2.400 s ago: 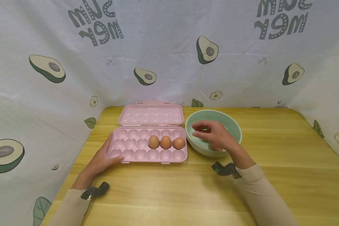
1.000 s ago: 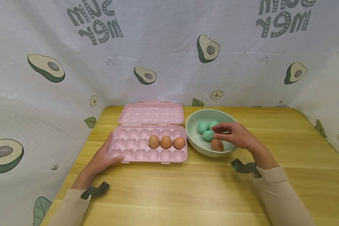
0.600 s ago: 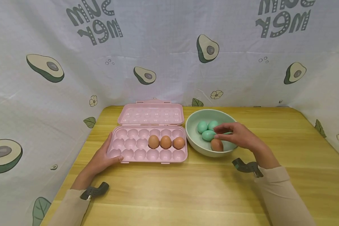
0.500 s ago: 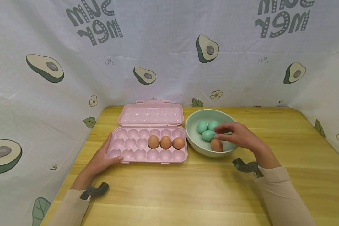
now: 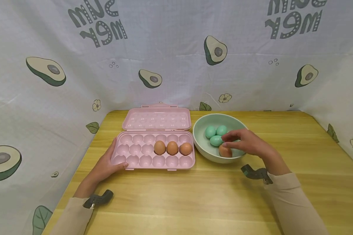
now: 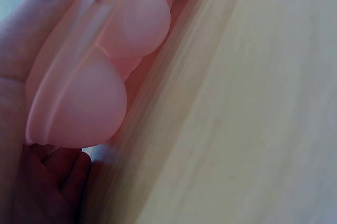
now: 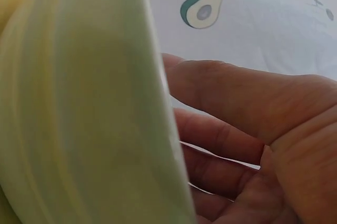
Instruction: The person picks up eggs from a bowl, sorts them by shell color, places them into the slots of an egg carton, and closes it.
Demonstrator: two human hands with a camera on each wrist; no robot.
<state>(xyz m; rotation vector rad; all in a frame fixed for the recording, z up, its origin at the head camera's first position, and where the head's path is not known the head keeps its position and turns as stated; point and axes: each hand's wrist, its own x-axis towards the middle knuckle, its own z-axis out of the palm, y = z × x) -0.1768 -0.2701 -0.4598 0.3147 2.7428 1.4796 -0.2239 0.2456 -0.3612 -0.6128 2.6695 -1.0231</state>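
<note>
My left hand grips the left end of a pink plastic egg carton, thumb on its front edge and fingers around the side. In the left wrist view the rounded cup undersides sit beside the palm. Three brown eggs stand side by side in the middle row, at its right end. My right hand reaches over the pale green bowl, its fingers and thumb apart. The thumb overlaps a brown egg there, with green eggs beside the fingertips. The bowl wall hides the fingertips in the right wrist view.
The carton's lid is folded back behind it, toward the hanging cloth printed with avocados. Bowl and carton stand side by side on the wooden table. Dark camera mounts stick out from both wrists.
The right hand has moved rightward from the bowl's left side, uncovering eggs, then slightly down and left, its thumb now over the brown egg. The left hand and carton have stayed put.
</note>
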